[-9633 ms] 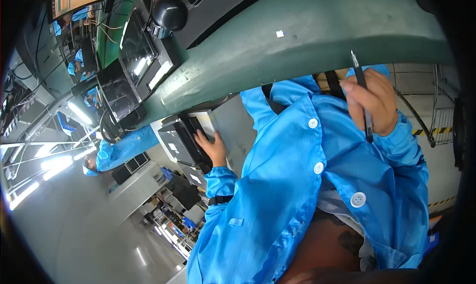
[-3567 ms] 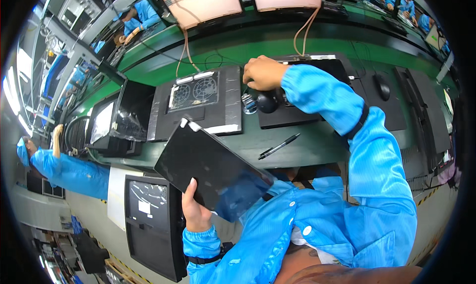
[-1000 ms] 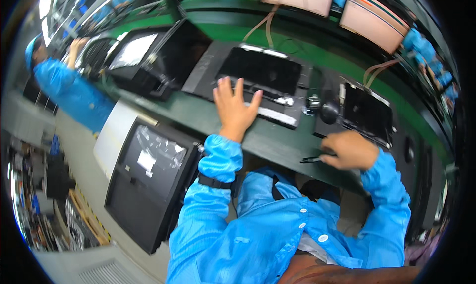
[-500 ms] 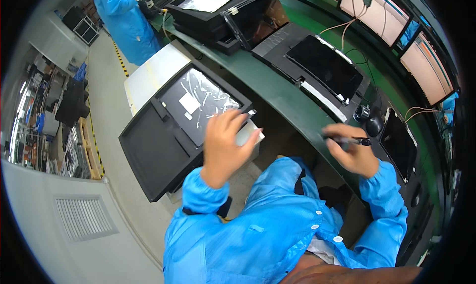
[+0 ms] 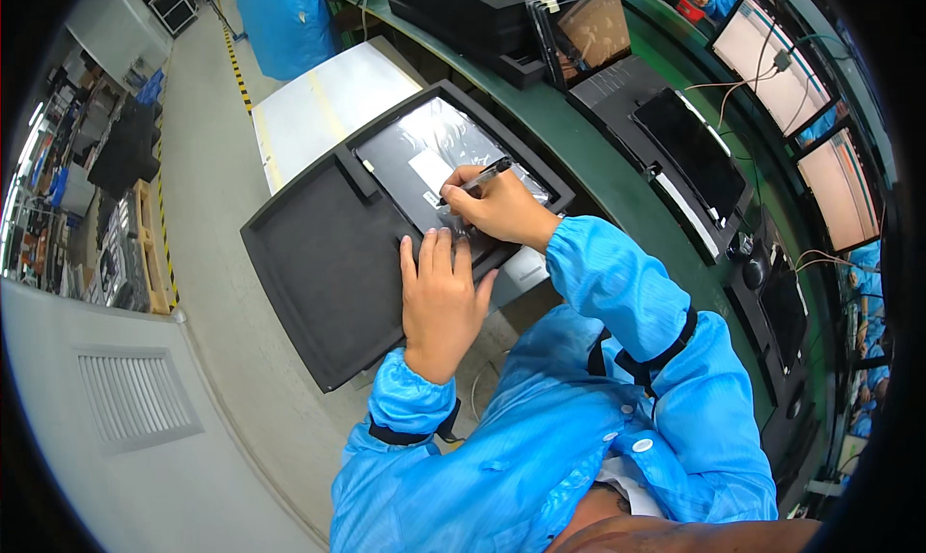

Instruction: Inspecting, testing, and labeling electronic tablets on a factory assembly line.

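Observation:
A dark flat panel [image 5: 390, 159] under clear plastic film lies in one compartment of a black foam tray [image 5: 318, 254]. On the panel are a larger white label [image 5: 427, 170] and a small white label [image 5: 430, 198]. My right hand [image 5: 497, 206] grips a black marker pen [image 5: 487, 174], its tip down by the small label. Whether the tip touches it I cannot tell. Fingers apart, my left hand [image 5: 442, 297] rests flat on the near edge of the panel and the tray's divider, holding nothing.
Left of the tray lies a white board [image 5: 323, 99]. The green bench [image 5: 588, 172] on the right carries a black screen panel [image 5: 690, 152], stacked black trays [image 5: 463, 17] and a mouse [image 5: 755, 269]. Monitors [image 5: 772, 56] stand behind. A person in blue [image 5: 280, 27] is at the far left.
My right hand has swung left from the bench to the panel, bringing the marker pen. My left hand has come down onto the tray. The view has shifted.

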A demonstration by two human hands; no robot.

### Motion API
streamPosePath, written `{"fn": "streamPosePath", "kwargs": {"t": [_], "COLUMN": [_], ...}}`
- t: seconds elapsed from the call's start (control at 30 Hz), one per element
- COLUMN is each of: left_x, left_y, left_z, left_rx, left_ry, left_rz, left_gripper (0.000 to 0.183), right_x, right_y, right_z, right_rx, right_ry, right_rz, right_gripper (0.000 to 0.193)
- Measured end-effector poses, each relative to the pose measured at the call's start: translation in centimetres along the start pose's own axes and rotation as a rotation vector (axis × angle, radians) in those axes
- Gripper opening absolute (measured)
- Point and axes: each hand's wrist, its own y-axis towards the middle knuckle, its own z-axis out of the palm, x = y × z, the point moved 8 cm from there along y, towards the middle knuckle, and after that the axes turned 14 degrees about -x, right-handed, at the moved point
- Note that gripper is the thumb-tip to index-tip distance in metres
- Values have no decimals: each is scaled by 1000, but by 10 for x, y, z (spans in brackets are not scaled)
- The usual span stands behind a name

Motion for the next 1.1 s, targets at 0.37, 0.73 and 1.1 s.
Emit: {"fn": "streamPosePath", "kwargs": {"t": [0.37, 0.73, 1.1], "left_x": [-8, -285, -453], "left_y": [3, -17, -56], "left_z": [4, 36, 120], "left_rx": [-9, 70, 431], "left_ry": [23, -998, -567], "left_rz": [-17, 593, 896], "left_gripper": [52, 39, 71], "right_x": [27, -37, -18], "right_y": [-44, -335, -623], "right_z": [-59, -317, -414], "right_rx": [-298, -694, -1470], "right_ry": [43, -1068, -1453], "right_rz": [-384, 81, 52], "right_gripper": [15, 33, 43]}}
